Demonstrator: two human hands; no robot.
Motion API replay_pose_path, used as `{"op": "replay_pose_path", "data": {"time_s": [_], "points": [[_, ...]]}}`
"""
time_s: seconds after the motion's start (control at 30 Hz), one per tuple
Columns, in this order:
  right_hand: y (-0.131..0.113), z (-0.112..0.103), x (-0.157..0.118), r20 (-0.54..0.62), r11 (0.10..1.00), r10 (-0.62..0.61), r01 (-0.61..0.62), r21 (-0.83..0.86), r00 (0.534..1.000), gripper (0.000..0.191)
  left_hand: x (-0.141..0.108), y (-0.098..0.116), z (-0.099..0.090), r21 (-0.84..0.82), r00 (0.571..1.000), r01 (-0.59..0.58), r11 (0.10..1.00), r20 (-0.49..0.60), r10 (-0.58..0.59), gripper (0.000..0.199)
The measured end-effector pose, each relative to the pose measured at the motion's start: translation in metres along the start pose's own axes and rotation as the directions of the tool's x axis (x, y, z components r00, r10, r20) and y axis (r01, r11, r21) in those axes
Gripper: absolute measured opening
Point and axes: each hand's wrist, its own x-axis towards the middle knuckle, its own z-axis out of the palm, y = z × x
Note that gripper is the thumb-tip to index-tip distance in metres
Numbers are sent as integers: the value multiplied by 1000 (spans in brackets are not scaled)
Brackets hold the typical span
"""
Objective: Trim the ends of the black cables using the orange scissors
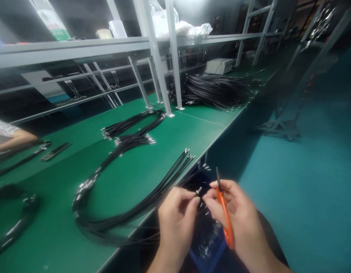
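Note:
My left hand [177, 214] pinches the end of a black cable, with a small pale tip showing at the fingertips. In my right hand [238, 212] rests a pair of orange-handled scissors or snips [226, 218], its dark narrow blades pointing up. The thumb and forefinger of that hand come together close to the cable end; whether they touch it is hard to tell. A bundle of black cables [135, 212] with white tips curves over the green table [141, 178] and runs to my left hand. Below my hands is a blue bin [208, 250] holding small clear bits.
Another looped cable bundle [127, 142] lies further back. A big pile of black cables [215, 89] sits beyond the white shelf posts [157, 60], near a pale box [219, 66]. Across the table at left, a person's arm [20, 138] is beside more cables. A dark flat object [56, 151] lies nearby.

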Motion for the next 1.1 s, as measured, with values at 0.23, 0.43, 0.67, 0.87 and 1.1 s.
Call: {"op": "replay_pose_path", "data": {"time_s": [0.23,0.43,0.67,0.87,1.1], "points": [[-7,13,9,18,994,3,-5,107,1000,34,-6,3,5,175,996,-85,981,20,83,9],[-2,11,7,9,999,-12,12,45,1000,31,-4,5,3,124,1000,10,992,24,-13,12],[1,12,5,-18,994,-93,92,-67,995,28,-4,5,4,161,999,33,986,10,-35,12],[6,11,7,-23,963,-173,165,-214,985,25,-5,7,4,138,996,60,989,56,-68,13],[2,-6,3,95,941,-205,223,-255,974,26,7,5,-6,-103,960,263,959,125,-250,13]]}}
